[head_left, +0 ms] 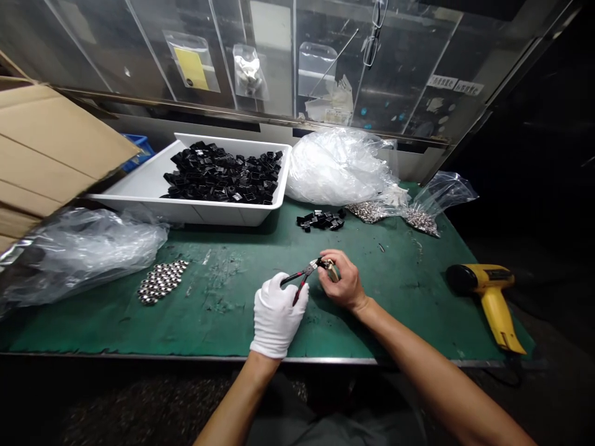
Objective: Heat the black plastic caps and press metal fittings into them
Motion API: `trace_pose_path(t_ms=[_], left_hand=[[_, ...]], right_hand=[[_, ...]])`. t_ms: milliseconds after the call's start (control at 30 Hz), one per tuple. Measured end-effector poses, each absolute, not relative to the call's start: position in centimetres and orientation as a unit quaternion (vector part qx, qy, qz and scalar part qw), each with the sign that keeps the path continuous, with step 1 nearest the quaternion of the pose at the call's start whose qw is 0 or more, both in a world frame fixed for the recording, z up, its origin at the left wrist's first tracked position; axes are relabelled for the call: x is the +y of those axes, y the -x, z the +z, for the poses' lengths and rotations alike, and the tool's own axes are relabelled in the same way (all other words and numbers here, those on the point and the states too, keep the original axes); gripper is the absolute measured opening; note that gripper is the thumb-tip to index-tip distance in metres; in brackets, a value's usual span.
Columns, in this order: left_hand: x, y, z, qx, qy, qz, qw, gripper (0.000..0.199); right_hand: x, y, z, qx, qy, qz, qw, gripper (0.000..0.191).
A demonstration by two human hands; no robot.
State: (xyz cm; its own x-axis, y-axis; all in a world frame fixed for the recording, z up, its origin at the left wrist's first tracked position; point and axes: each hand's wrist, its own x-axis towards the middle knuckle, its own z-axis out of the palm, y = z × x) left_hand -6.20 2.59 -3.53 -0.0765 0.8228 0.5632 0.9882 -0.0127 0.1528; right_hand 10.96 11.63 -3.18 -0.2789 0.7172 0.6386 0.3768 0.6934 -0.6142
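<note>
My left hand (279, 313), in a white glove, is wrapped round the handles of a pair of pliers (304, 273). The jaws point up and right, touching a small black part (324, 263) at the fingertips of my bare right hand (343, 282). The fingers of that hand are pinched on the part, which they partly hide. Something light-coloured also shows between them. Beyond my hands lies a small pile of black plastic parts (320, 220) on the green mat (232, 322). Left of my glove is a cluster of shiny metal pieces (162, 282).
A white bin (214, 214) full of black parts stands at the back. Beside it are a large clear bag (339, 167) and small bags of metal pieces (421, 220). A yellow heat gun (495, 303) lies right; a plastic bag (93, 248) and cardboard box (60, 142) are left.
</note>
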Motion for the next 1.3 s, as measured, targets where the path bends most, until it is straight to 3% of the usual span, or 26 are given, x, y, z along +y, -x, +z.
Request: trace_pose_path(t_ms=[200, 900, 1100, 1300], left_hand=[[2.5, 6.2, -3.4, -0.661, 0.673, -0.288, 0.164, 0.03], [2.2, 6.1, -3.7, -0.652, 0.678, -0.285, 0.184, 0.03], [2.2, 6.1, -3.8, -0.649, 0.681, -0.299, 0.16, 0.03], [2.2, 6.5, -4.6, -0.616, 0.667, -0.407, 0.104, 0.017]], right_hand=[[10.6, -12.0, -1.6, -0.755, 0.343, 0.227, 0.511, 0.006], [8.8, -11.3, -2.2, -0.716, 0.375, 0.173, 0.562, 0.009], [9.2, -13.6, -1.6, -0.753, 0.405, 0.144, 0.498, 0.018], [13.2, -23.4, -1.1, -0.757, 0.551, 0.071, 0.344, 0.033]])
